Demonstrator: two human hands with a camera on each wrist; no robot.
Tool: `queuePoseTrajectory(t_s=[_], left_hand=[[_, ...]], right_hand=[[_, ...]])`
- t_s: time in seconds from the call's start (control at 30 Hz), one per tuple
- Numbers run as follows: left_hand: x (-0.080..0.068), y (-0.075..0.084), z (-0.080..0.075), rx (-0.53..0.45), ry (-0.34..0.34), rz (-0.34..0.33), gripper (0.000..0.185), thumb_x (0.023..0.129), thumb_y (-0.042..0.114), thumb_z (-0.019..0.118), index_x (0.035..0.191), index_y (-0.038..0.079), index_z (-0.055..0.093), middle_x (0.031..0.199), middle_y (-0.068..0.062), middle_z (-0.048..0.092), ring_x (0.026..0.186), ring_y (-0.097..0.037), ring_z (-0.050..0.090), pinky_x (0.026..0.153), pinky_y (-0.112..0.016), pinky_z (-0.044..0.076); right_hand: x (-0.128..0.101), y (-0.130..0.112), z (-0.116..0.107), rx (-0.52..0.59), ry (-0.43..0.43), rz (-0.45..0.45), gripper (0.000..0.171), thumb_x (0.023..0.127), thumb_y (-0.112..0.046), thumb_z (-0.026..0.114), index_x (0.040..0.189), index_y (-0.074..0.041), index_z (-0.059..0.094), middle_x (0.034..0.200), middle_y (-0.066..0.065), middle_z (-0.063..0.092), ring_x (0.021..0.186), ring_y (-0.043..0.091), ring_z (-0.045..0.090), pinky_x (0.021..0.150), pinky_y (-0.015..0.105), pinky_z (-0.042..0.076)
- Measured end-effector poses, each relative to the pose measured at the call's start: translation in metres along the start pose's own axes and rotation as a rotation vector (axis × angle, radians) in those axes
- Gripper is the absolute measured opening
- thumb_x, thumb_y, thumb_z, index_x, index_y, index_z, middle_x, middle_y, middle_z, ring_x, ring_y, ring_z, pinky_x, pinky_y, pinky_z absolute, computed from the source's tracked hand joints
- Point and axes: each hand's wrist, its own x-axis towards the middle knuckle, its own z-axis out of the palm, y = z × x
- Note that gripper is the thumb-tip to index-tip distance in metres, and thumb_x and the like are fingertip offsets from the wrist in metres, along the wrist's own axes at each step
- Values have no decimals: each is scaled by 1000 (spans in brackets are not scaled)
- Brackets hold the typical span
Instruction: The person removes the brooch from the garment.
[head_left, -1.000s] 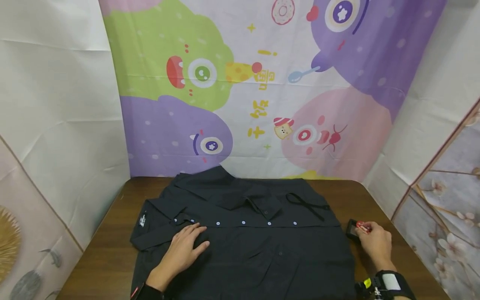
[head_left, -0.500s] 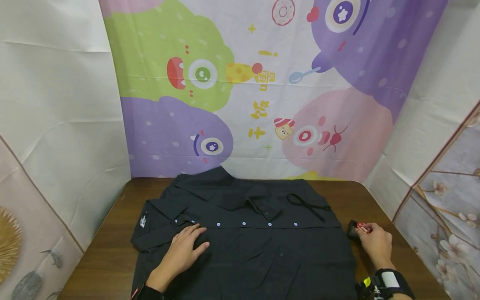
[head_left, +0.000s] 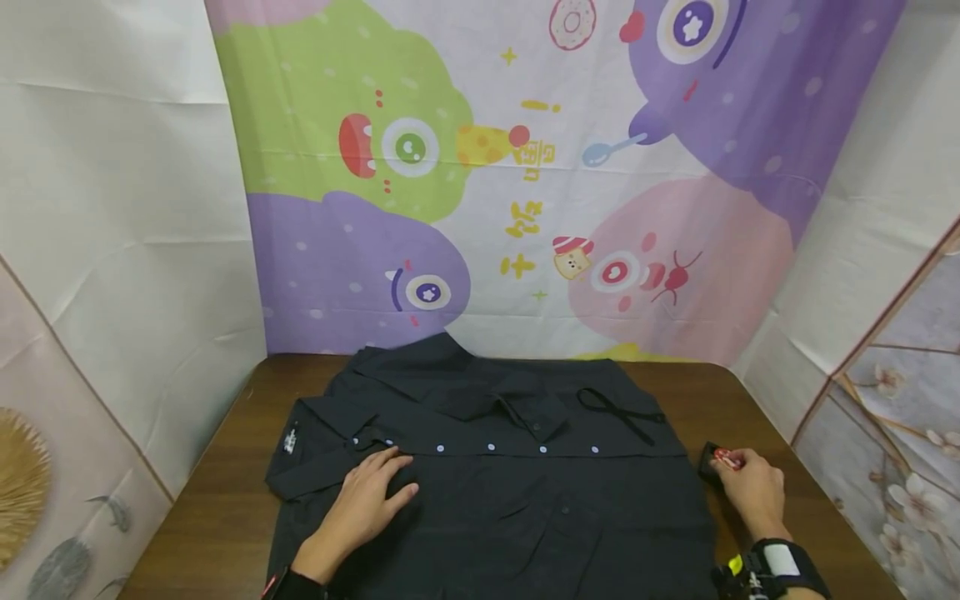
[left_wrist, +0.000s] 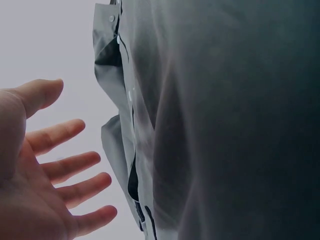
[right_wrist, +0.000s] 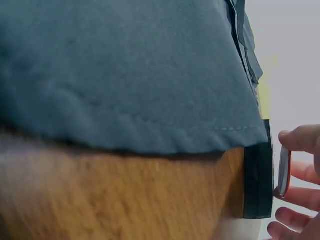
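Note:
A black button-up shirt (head_left: 637, 517) lies spread on the table, its row of light buttons running across it. My left hand (head_left: 366, 502) is over the left part of the shirt, fingers spread, holding nothing. In the left wrist view, the fingers (left_wrist: 70, 167) appear beside the placket. Off the shirt's right edge, my right hand (head_left: 757, 492) pinches a small, flat red-and-white piece (right_wrist: 284, 171) between thumb and fingers. That piece is right at a small black box (right_wrist: 257, 185) standing on the table; the hand partly hides both in the head view.
The brown wooden table (head_left: 217, 475) has its far edge against a cartoon-print cloth (head_left: 517, 325). A thin black cord (head_left: 615, 412) lies looped on the shirt's upper right. White sheets (head_left: 127, 208) hang at the left and right sides.
The head view has shifted slightly, so the scene sits a little farther right. Both hands keep about the same place and pose.

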Motion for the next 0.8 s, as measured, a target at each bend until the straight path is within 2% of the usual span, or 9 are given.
queuePoseTrajectory(t_s=[0.13,0.4,0.8], left_hand=[[-1,-1,1,-9,-6,1,39,91,30,67,124,9,65,140,-18,54,131,-38,48,102,-64,37],[-1,-1,2,-22,-8,-6,38,91,29,67,123,10,65,141,-18,53,131,-38,48,102,-64,37],[0,-3,1,-37,-13,4,36,91,28,68,122,9,66,141,-19,52,131,-39,47,102,-65,37]], right_hand=[[-2,2,1,-7,-13,-3,40,87,-22,64,110,11,59,108,36,62,96,51,50,80,55,36],[-1,-1,-2,-15,21,-25,41,85,-21,68,107,12,60,104,36,63,94,54,54,79,58,40],[-1,5,1,-33,2,-20,46,84,-24,70,110,12,60,108,36,63,96,54,54,79,58,41]])
